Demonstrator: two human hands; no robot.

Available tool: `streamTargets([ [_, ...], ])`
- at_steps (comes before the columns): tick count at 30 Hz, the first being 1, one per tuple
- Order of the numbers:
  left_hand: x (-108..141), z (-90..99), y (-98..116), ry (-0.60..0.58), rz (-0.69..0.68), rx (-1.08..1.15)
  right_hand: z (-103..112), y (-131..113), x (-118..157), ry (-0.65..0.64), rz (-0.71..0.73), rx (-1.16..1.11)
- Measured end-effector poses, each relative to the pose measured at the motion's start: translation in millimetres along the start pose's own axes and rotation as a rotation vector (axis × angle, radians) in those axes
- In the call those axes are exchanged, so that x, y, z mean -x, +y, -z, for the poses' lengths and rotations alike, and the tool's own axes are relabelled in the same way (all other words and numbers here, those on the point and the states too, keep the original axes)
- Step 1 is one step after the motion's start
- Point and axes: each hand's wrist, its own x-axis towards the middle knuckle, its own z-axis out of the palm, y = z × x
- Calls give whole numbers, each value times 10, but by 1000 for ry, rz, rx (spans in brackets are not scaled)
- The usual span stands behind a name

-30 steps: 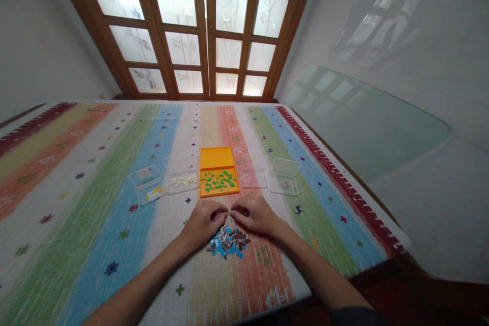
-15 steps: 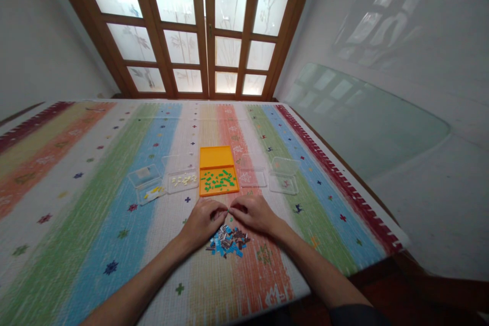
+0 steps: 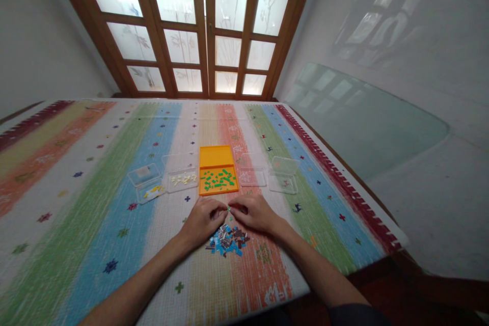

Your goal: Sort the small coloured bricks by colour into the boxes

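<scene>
inward curl left hand, right hand; seemingly pinching a green piece

Left hand, right hand, tiny green piece between

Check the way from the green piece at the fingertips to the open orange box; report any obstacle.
Nothing visible stands between the green piece and the orange box; only patterned tablecloth shows. The left hand and right hand flank it; the mixed pile lies nearer the wearer.
</scene>
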Motion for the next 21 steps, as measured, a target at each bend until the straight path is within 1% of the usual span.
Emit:
streamTargets([
  [14,-4,-1,-5,-17,-1,-22,7,-3,-5,-39,-12,26],
  [21,-1,5,-4,-8,-16,-18,2,4,4,-24,-6,33],
])
